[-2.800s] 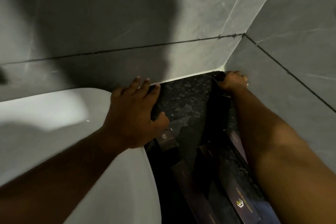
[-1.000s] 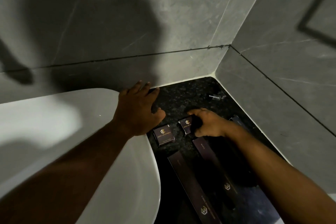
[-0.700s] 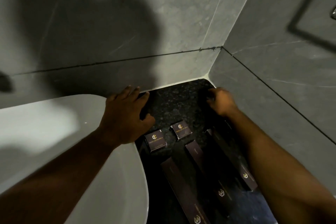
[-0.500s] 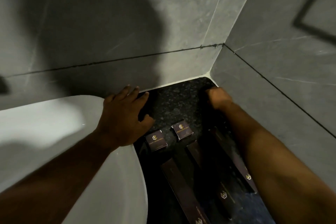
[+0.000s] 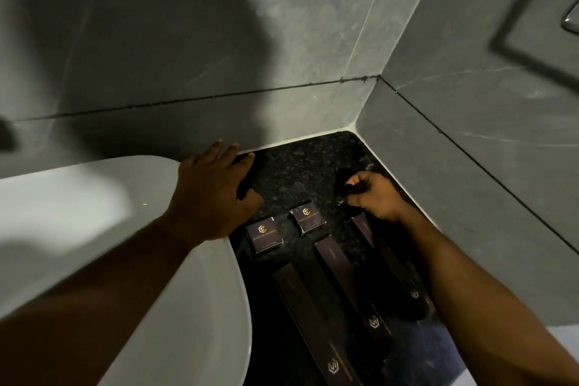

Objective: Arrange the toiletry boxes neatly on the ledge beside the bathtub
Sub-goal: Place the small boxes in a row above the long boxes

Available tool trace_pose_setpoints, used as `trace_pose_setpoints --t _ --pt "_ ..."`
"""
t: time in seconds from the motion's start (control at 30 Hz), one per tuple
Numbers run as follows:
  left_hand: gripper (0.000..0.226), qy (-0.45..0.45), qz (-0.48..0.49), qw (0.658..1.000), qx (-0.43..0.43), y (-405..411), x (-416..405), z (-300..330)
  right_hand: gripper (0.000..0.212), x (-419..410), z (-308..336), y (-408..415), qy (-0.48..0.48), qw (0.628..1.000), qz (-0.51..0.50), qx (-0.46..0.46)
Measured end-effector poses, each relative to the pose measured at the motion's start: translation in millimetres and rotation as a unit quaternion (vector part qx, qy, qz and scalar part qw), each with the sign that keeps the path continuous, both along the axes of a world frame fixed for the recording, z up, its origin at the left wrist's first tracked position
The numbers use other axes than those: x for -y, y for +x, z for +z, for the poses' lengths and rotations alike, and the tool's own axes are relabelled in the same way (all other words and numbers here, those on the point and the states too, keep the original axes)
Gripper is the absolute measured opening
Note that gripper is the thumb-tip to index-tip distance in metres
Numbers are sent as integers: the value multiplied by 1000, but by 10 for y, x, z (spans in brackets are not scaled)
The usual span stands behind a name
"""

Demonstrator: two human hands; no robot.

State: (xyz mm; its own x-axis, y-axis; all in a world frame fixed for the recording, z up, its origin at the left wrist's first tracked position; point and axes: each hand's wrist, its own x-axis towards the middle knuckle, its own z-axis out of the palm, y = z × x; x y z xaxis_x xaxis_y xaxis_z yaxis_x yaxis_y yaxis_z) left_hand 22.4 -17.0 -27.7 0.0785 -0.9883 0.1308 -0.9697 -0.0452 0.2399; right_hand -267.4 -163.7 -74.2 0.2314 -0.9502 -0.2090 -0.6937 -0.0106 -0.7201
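Left hand (image 5: 216,194) flat and spread, gripping nothing, braced over the white bathtub rim (image 5: 156,229) and the dark speckled ledge (image 5: 300,166). On the ledge just right of it: two small square boxes (image 5: 264,233) (image 5: 307,220) side by side, three long boxes (image 5: 313,320) (image 5: 347,285) (image 5: 388,263) running toward the camera in rough parallel. Right hand (image 5: 374,196) curled by the wall, fingers closed on something small and dark, not identifiable; probably well along, final squaring and that last item left.

Left hand (image 5: 213,194) lies flat, palm down, fingers spread and extended forward. Right hand (image 5: 374,194) is curled with fingers bent inward, knuckles up; both forearms reach forward.
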Motion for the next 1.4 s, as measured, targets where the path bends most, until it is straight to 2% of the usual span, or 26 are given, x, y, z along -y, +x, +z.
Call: trace_pose_setpoints --t 0.13,0.23,0.33,0.4,0.5,0.63,0.73,0.83,1.0,1.1,1.2,1.4 --pt "82 6 0 1000 5 -6 0 6 31 -28 13 -7 2 999 34 -23" --pt "81 -2 -2 1000 7 -14 -11 9 48 -23 56 -76 28 998 44 -47" --pt "79 4 -5 1000 8 -13 -14 2 44 47 128 -224 43 997 -37 61" --pt "78 5 -3 1000 12 1 -7 -5 30 156 171 -287 -30 986 -131 98" --pt "79 3 -5 1000 6 -2 -10 7 23 423 168 -340 -102 979 -177 -21" --pt "79 4 -7 1000 9 -19 -28 23 39 754 159 -212 -115 966 -79 -219" --pt "78 5 -7 1000 6 -23 -7 18 44 959 122 -94 -97 951 -17 -294" --pt "77 2 -6 1000 12 -22 27 4 39 1047 90 13 -87 945 8 -316" --pt "77 8 -4 1000 18 14 17 -27 34 900 33 29 -46 959 42 -277" --pt "78 7 -5 1000 15 -5 14 -19 37 728 51 -128 -16 986 -10 -167" --pt "80 14 3 1000 14 0 11 -1 35 529 61 -238 2 997 -32 -75" --pt "82 24 -1 1000 4 -36 -6 33 31 374 10 -340 2 999 -43 -28"
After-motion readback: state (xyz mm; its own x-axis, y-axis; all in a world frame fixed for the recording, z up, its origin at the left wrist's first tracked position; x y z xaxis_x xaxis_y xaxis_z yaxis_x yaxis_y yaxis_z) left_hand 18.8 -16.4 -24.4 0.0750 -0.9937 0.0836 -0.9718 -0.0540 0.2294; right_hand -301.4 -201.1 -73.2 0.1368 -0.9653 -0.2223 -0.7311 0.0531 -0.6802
